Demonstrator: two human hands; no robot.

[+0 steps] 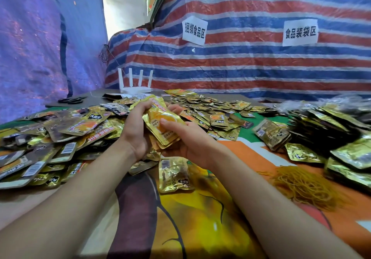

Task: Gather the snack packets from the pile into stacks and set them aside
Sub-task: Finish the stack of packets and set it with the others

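Hands meet at the centre of the frame, both closed around one stack of gold packets (pixel 162 124). Left hand (pixel 138 132) wraps the stack from the left side, fingers curled over its top edge, firmly clamped on it. Right hand (pixel 186 138) cups it from below and the right, thumb pressed flat on the top packet's orange picture. The stack tilts, its upper end toward the back of the table.

Loose pile of packets (pixel 60 134) sprawls across the left of the frame, and more lie scattered behind the hands at centre right. One single packet (pixel 174 174) lies flat just below the hands on the printed cloth (pixel 200 218). Bundled stacks (pixel 331 134) sit heaped at the right edge. A tangle of yellow rubber bands (pixel 305 186) rests lower right, near those stacks. Scissors (pixel 71 100) and a white router (pixel 135 84) stand at the back, by the striped tarp (pixel 251 64).
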